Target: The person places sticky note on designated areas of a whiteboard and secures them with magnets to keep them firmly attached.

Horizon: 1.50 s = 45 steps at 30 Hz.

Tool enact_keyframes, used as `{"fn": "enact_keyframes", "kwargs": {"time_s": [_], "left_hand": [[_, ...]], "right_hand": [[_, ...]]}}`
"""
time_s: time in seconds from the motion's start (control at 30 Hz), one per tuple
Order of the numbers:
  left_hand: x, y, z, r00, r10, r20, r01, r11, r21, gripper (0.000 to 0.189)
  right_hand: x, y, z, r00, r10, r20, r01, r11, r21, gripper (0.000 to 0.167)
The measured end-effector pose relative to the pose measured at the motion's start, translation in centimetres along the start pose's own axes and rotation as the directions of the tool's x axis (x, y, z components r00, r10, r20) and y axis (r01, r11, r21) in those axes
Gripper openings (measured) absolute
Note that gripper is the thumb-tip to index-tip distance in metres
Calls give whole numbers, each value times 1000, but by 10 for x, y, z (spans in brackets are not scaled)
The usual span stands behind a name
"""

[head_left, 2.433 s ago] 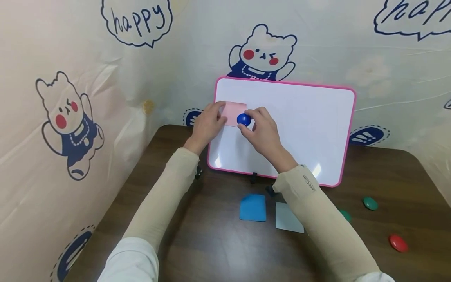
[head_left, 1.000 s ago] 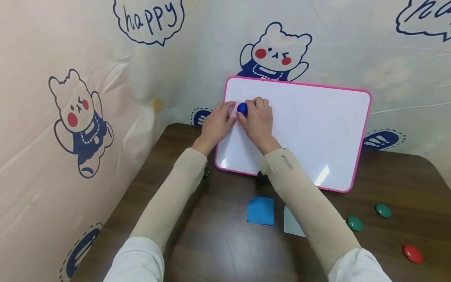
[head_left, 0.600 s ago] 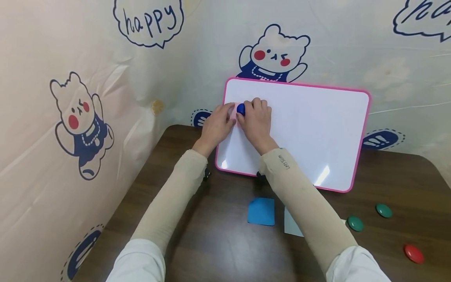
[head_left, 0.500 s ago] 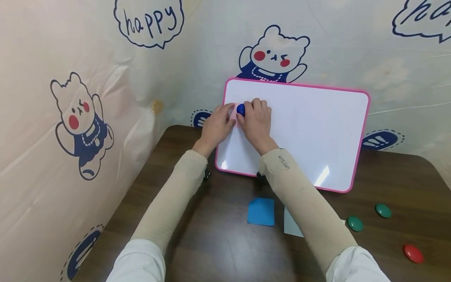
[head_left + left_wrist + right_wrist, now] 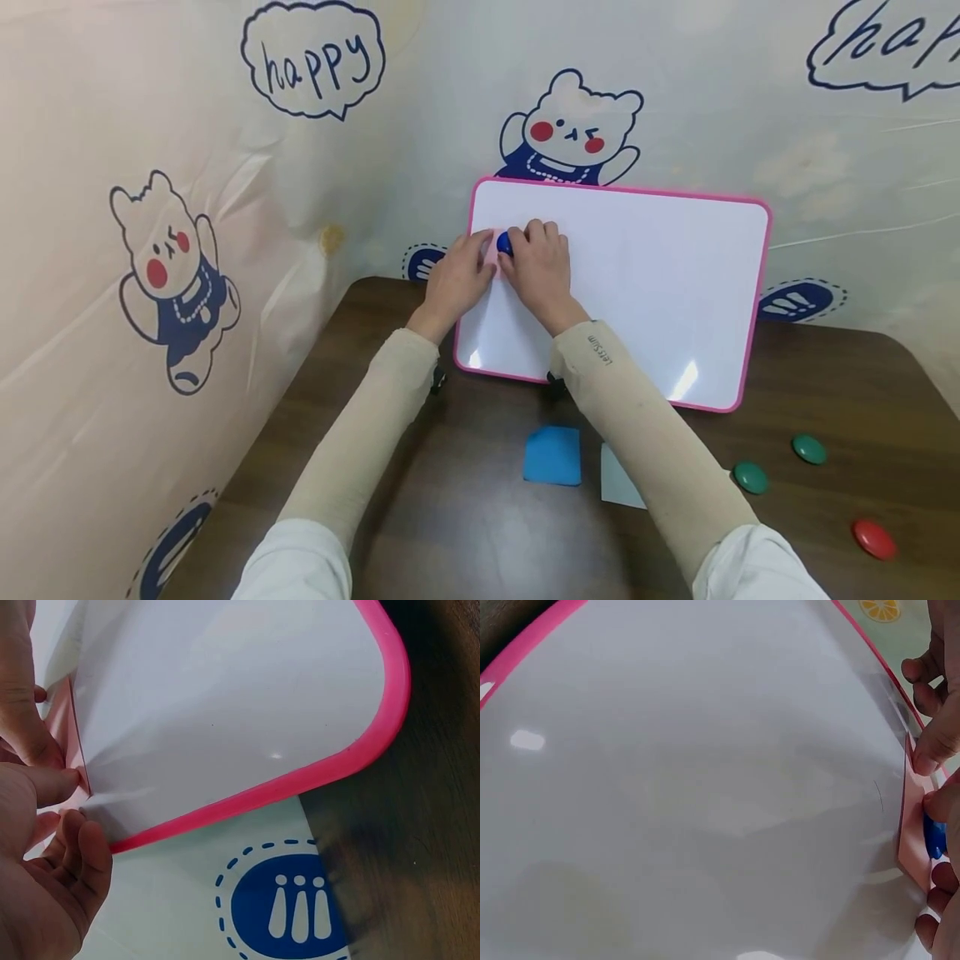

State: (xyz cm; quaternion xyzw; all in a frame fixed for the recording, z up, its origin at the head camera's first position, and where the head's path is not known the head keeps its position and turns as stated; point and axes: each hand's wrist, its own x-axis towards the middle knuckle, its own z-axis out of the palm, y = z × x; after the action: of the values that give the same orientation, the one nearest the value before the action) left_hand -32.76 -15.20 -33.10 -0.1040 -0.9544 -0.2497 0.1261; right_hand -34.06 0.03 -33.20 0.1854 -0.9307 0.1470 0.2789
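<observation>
A whiteboard (image 5: 652, 292) with a pink frame stands tilted against the back wall. On its upper left lies a pink sticky note (image 5: 913, 832), largely covered by the hands in the head view. My left hand (image 5: 456, 283) pinches the note's left side, its thumb (image 5: 54, 784) pressing on the paper and the other fingers curled at the board's edge. My right hand (image 5: 542, 271) grips a round blue magnet (image 5: 504, 243) between thumb and fingers, right over the note. The right wrist view shows the magnet's side against the pink paper.
A blue sticky note (image 5: 552, 456) lies on the dark wooden table (image 5: 450, 517). Beside it, a pale sticky note (image 5: 619, 479) is partly under the right forearm. Two green magnets (image 5: 751, 478) and a red magnet (image 5: 873, 539) sit at the right.
Since the earliest frame my right hand has carried the blue magnet left and slightly up over the pink note, close to my left hand. Lately both hands hold nearly still; the head view shifts slightly.
</observation>
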Motion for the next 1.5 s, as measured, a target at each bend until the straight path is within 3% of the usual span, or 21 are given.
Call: {"fn": "enact_keyframes", "kwargs": {"time_s": [0.33, 0.57, 0.7, 0.93, 1.13, 1.3, 1.5], "left_hand": [[-6, 4, -4, 1000, 16, 2, -16, 1000, -8, 57], [-19, 10, -9, 1000, 10, 21, -10, 1000, -11, 52], [-31, 16, -12, 999, 22, 32, -21, 999, -31, 49], [-55, 25, -18, 994, 86, 65, -81, 994, -71, 44], [-75, 28, -20, 982, 136, 133, -124, 988, -95, 43], [-89, 23, -15, 972, 112, 205, -88, 989, -122, 40], [-101, 21, -4, 950, 87, 299, -40, 986, -161, 32]], "right_hand": [[-2, 2, -18, 998, -11, 61, 10, 1000, 24, 50], [-18, 9, -46, 983, 107, 147, -132, 976, 173, 47], [-33, 14, -66, 982, 138, 133, -167, 955, 245, 37], [-67, 32, -96, 995, 102, 16, -101, 925, 365, 21], [-106, 55, -123, 993, 112, -32, -90, 917, 389, 16], [-139, 74, -141, 984, 177, -24, -155, 910, 384, 17], [-180, 96, -162, 967, 255, -13, -231, 897, 376, 16]]}}
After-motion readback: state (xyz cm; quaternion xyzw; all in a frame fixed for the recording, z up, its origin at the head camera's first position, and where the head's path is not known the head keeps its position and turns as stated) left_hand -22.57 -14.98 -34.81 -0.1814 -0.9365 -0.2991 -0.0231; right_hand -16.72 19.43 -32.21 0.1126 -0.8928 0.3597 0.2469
